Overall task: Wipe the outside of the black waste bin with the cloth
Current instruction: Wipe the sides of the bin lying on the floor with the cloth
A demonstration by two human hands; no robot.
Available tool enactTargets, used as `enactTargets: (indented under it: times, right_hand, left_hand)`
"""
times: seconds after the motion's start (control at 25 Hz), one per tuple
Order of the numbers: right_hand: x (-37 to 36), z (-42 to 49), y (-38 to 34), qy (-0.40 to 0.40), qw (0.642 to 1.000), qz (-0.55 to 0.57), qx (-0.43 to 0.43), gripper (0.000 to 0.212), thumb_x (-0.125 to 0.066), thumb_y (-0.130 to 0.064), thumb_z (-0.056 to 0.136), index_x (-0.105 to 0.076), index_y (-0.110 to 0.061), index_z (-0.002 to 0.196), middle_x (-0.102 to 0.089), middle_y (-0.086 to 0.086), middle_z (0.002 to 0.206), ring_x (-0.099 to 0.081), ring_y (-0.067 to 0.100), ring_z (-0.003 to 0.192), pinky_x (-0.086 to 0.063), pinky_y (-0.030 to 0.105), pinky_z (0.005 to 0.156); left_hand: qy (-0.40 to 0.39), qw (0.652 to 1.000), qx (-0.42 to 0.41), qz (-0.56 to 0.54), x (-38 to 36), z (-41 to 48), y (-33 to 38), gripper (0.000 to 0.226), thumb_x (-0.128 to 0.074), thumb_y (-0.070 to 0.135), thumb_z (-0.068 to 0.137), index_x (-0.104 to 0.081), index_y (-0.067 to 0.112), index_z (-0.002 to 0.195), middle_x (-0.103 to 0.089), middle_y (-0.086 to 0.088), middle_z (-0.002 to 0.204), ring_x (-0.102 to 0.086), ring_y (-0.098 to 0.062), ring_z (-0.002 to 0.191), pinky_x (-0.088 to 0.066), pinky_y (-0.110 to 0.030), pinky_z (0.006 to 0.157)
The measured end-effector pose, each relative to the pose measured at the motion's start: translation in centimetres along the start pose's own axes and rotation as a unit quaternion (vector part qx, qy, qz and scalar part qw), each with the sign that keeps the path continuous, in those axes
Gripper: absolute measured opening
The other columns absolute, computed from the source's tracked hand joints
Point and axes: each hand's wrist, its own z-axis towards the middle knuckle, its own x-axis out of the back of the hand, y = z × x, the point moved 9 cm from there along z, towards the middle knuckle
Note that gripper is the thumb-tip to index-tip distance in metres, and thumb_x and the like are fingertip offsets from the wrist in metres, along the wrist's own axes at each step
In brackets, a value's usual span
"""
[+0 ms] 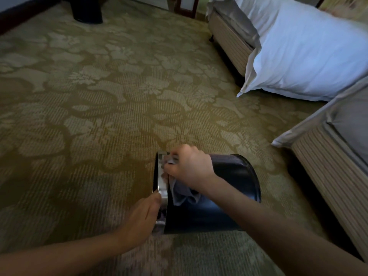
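Observation:
The black waste bin (223, 208) lies on its side on the carpet, its shiny silver rim (160, 186) facing left. My right hand (189, 166) presses a grey cloth (183, 193) against the bin's upper wall close to the rim; part of the cloth hangs below the hand. My left hand (143, 214) grips the near part of the silver rim and steadies the bin. The inside of the bin is hidden.
Patterned green-gold carpet (89, 116) spreads to the left and ahead. A bed base (334, 176) stands close on the right, with a white pillow (302, 54) lying across to a second bed (229, 34). Another dark bin (87, 10) stands far back left.

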Motion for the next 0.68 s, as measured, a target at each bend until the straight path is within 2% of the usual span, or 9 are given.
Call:
enactTargets:
  times: [0.04, 0.12, 0.16, 0.24, 0.36, 0.48, 0.6, 0.68]
  right_hand:
    - [0.5, -0.2, 0.8, 0.004, 1.0, -0.003, -0.01, 0.019, -0.062, -0.043, 0.09, -0.069, -0.025, 0.093, -0.061, -0.007, 0.079, -0.059, 0.016, 0.075, -0.041, 0.029, 0.064]
    - [1.8, -1.2, 5.0, 0.013, 0.998, -0.026, -0.06, 0.023, -0.061, -0.047, 0.091, -0.068, -0.025, 0.092, -0.06, -0.007, 0.077, -0.058, 0.016, 0.073, -0.041, 0.029, 0.064]
    - [2.8, -2.0, 8.2, 0.022, 0.994, -0.038, -0.1, 0.026, -0.06, -0.049, 0.09, -0.068, -0.024, 0.09, -0.062, -0.007, 0.078, -0.059, 0.016, 0.073, -0.044, 0.029, 0.065]
    - [5.0, -4.4, 14.8, 0.041, 0.981, -0.018, -0.188, 0.028, -0.062, -0.052, 0.09, -0.067, -0.024, 0.085, -0.066, -0.006, 0.078, -0.064, 0.015, 0.072, -0.053, 0.033, 0.067]
    - [6.4, -6.7, 19.4, 0.074, 0.965, 0.019, -0.252, 0.033, -0.067, -0.051, 0.086, -0.066, -0.021, 0.073, -0.067, -0.003, 0.072, -0.064, 0.018, 0.07, -0.049, 0.032, 0.062]
    - [6.2, -5.8, 18.5, 0.082, 0.961, -0.02, -0.263, 0.027, -0.066, -0.047, 0.086, -0.066, -0.021, 0.078, -0.064, -0.004, 0.076, -0.062, 0.018, 0.073, -0.045, 0.032, 0.064]
    - [4.1, -3.5, 13.7, 0.054, 0.976, 0.007, -0.21, 0.025, -0.065, -0.047, 0.088, -0.067, -0.022, 0.085, -0.065, -0.004, 0.078, -0.066, 0.018, 0.076, -0.05, 0.03, 0.063]
    - [1.4, -1.6, 7.7, 0.03, 0.991, 0.036, -0.126, 0.025, -0.064, -0.046, 0.087, -0.069, -0.022, 0.087, -0.068, -0.003, 0.08, -0.068, 0.019, 0.077, -0.056, 0.033, 0.067]
  left_hand:
    - [0.004, 1.0, 0.001, 0.005, 0.0, 0.2, -0.1, 0.059, -0.021, 0.06, 0.095, -0.06, 0.015, 0.095, -0.065, -0.012, 0.085, -0.063, -0.02, 0.08, -0.051, -0.044, 0.076]
    - [0.025, 0.999, 0.02, -0.002, 0.2, 0.2, -0.6, 0.047, -0.024, 0.051, 0.099, -0.059, 0.02, 0.092, -0.062, -0.008, 0.086, -0.06, -0.012, 0.084, -0.052, -0.024, 0.074]
    - [0.031, 0.999, 0.026, 0.002, 0.2, -0.1, -0.4, 0.04, -0.025, 0.049, 0.099, -0.056, 0.025, 0.089, -0.06, 0.0, 0.085, -0.058, -0.006, 0.084, -0.048, -0.015, 0.074]
    - [0.023, 0.998, 0.016, 0.062, 0.0, -0.6, 0.6, 0.022, -0.026, 0.05, 0.099, -0.041, 0.041, 0.085, -0.046, 0.017, 0.082, -0.052, 0.005, 0.075, -0.041, -0.007, 0.072]
    - [0.034, 0.994, 0.017, 0.098, 0.2, -0.9, 0.1, 0.022, -0.026, 0.037, 0.102, -0.032, 0.046, 0.082, -0.039, 0.023, 0.084, -0.038, 0.011, 0.078, -0.035, -0.011, 0.075]
    - [0.035, 0.994, -0.009, 0.107, 0.1, -0.6, 0.2, 0.021, -0.025, 0.039, 0.102, -0.033, 0.045, 0.083, -0.039, 0.023, 0.086, -0.035, 0.014, 0.081, -0.036, -0.014, 0.078]
    - [0.034, 0.995, -0.022, 0.087, 0.1, -0.3, 0.2, 0.026, -0.025, 0.038, 0.102, -0.044, 0.038, 0.085, -0.052, 0.012, 0.08, -0.056, 0.0, 0.074, -0.046, -0.014, 0.072]
    - [0.016, 0.998, -0.013, 0.061, -0.2, -0.4, 0.1, 0.035, -0.025, 0.022, 0.104, -0.054, 0.025, 0.086, -0.063, -0.001, 0.076, -0.063, -0.009, 0.077, -0.054, -0.024, 0.069]
